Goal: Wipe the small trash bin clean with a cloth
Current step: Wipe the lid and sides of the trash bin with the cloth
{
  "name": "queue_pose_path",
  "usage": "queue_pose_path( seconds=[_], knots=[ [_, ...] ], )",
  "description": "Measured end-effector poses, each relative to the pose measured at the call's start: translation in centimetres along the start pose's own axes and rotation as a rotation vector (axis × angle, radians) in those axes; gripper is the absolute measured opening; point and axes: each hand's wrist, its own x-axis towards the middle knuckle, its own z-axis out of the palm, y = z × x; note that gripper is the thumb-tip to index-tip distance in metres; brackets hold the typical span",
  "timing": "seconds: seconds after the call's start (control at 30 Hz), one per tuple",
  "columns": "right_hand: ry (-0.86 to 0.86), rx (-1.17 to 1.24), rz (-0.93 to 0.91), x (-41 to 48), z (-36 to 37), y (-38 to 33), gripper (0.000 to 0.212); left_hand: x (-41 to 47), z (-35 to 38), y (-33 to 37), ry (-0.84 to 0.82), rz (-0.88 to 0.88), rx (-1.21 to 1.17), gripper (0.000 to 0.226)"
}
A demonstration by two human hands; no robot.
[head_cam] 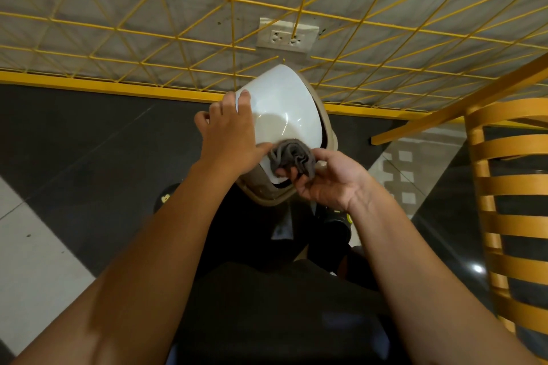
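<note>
A small trash bin [329,130] with a beige body and a glossy white lid [284,104] stands on the dark floor by the wall, seen from above. My left hand [228,133] rests on the left edge of the lid, fingers curled over its rim. My right hand [326,178] holds a crumpled grey cloth [292,158] pressed against the near edge of the lid. The beige rim shows below the cloth.
A yellow wire grid [231,0] covers the grey wall behind the bin, with a white wall socket [286,35] above it. A wooden slatted chair [510,181] stands at the right. My dark shoes and trousers are below the bin.
</note>
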Motion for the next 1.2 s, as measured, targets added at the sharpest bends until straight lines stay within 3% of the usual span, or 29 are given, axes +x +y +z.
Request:
queue_pose_path(
  seconds=[0.1,0.17,0.3,0.43,0.6,0.87,1.1,1.2],
  knots=[
    [0.046,-0.036,-0.235,-0.6,-0.4,-1.1,0.022,0.1,-0.1,-0.1,-0.013,-0.007,-0.012,0.097],
    [0.185,-0.121,-0.477,-0.2,-0.4,-1.4,0.01,0.2,-0.2,-0.1,-0.02,-0.004,-0.019,0.097],
    [0.456,-0.72,-0.931,2.0,-0.1,1.2,0.034,0.3,-0.5,-0.3,-0.031,-0.004,-0.031,0.096],
    [0.517,-0.976,-1.106,3.4,-0.8,4.8,0.038,0.2,-0.4,-0.3,-0.026,0.001,-0.029,0.094],
    [0.491,-1.033,-1.079,4.0,-1.1,6.0,0.032,0.2,-0.3,-0.3,-0.015,0.006,-0.03,0.094],
    [0.716,-0.779,-0.837,3.4,-1.2,2.6,0.028,0.1,-0.4,0.1,-0.029,0.003,-0.054,0.092],
    [0.493,-0.704,-0.393,3.7,0.4,3.4,0.032,0.1,-0.2,0.3,-0.031,-0.011,-0.046,0.092],
    [0.431,-0.603,-0.268,3.4,1.0,1.6,0.012,0.0,-0.1,0.2,-0.021,-0.009,-0.043,0.093]
  ],
)
